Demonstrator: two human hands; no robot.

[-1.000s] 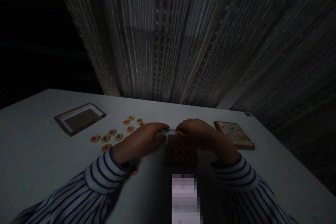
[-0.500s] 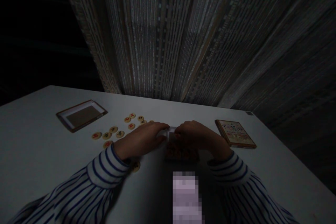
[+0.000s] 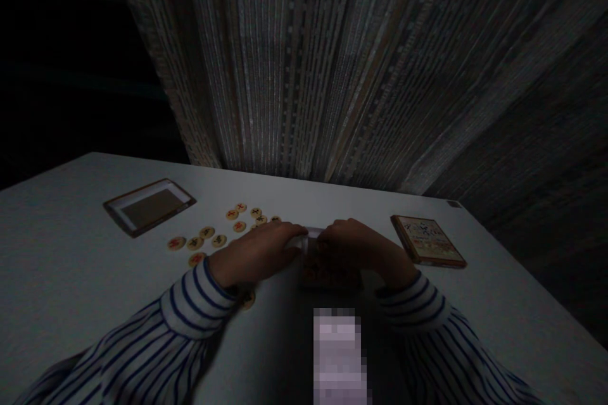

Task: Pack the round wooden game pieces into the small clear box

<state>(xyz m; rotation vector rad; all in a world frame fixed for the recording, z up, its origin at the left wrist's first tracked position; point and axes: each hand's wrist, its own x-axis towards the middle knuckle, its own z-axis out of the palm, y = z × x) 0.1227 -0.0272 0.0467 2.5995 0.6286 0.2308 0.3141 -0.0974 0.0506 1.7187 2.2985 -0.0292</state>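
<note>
In the middle of the table, my left hand [image 3: 263, 250] grips the far left rim of a small open box [image 3: 313, 231] with a white inner edge. My right hand [image 3: 363, 248] is closed at the far right side of the same box, its fingers curled. Round pieces sit inside the box, but they are in deep shadow and hard to make out. Round wooden Chinese chess pieces [image 3: 219, 240] with red or black characters lie loose to the left of the box. One piece [image 3: 247, 299] lies below my left wrist, partly covered by the sleeve.
An open, shallow box part [image 3: 114, 212] with a brown rim lies at the far left. A flat printed box or lid [image 3: 430, 240] lies on the right. Behind the white table [image 3: 289, 188] hangs a striped curtain [image 3: 304, 63]. The room is dim.
My hands stay at the box's far rim with hardly any movement. A little more of its white inner edge shows between them, and the pieces inside look darker.
</note>
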